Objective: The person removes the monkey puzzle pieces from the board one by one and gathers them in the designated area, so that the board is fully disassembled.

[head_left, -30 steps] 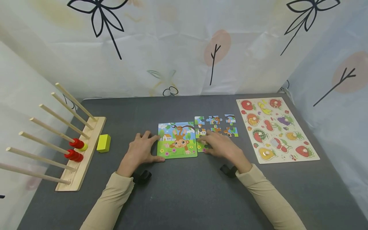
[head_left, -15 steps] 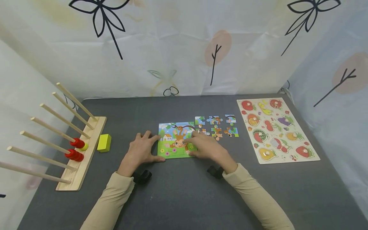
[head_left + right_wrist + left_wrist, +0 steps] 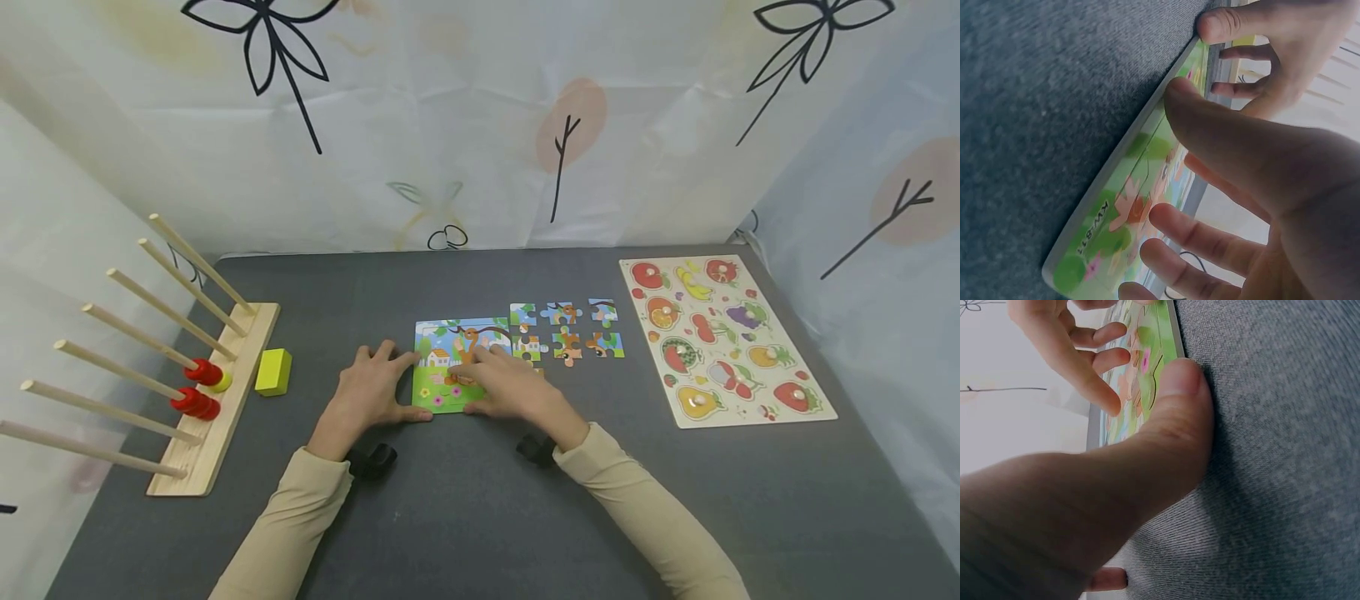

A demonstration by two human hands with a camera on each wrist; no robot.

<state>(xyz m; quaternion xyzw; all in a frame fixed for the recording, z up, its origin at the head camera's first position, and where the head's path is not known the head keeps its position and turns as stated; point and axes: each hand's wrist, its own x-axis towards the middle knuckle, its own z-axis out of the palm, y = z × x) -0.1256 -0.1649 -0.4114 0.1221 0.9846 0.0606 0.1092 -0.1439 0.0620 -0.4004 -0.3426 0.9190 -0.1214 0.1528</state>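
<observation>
A monkey jigsaw puzzle [image 3: 427,379] in a flat frame lies mid-table. My left hand [image 3: 366,390] is at its left side, fingers spread, the thumb touching the near left corner. Over the puzzle's right half reaches my right hand [image 3: 510,385], hiding most of the monkey. The right thumb [image 3: 1194,115] lies along the near edge, while the other fingers [image 3: 1188,234] hover loosely bent above the picture in the right wrist view. Loose jigsaw pieces, among them a monkey piece [image 3: 567,346] and a house piece [image 3: 527,348], lie beyond the right hand, which partly covers another one.
A wooden peg stand [image 3: 225,383] with red and yellow rings stands at the left, a yellow block [image 3: 273,372] beside it. On the right lies a fruit peg board [image 3: 716,329]. A patterned cloth wall [image 3: 480,125] rises behind the table [image 3: 450,500].
My right hand has moved left from the loose pieces onto the framed puzzle, uncovering several pieces behind it. The left hand stays at the puzzle's left edge.
</observation>
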